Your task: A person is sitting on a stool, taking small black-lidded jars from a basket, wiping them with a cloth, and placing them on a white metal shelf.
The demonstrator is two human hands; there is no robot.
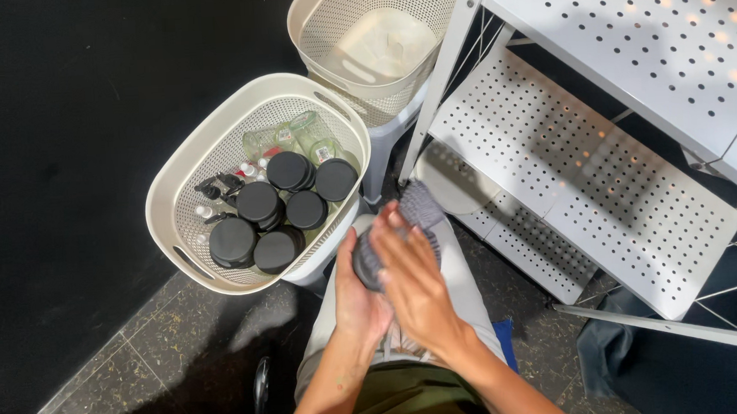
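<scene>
- Over the person's lap, in the head view, both hands meet on a dark ribbed jar (402, 222), tilted with its far end toward the shelving
- left hand (357, 297) cups the jar from below and behind, fingers wrapped round its near end
- right hand (411, 280) lies flat across the top of the jar, fingers spread and pressed onto it
- just left of the hands, a cream perforated basket (187, 183) holds several jars with black round lids (259, 200), some clear glass bottles (299, 134) and small black pump tops (217, 187)
- behind it stands a second cream basket (321, 37), lined with a pale sheet
- right of the hands, a white perforated metal shelf rack (599, 180) stands on the dark speckled tile floor (183, 323)
</scene>
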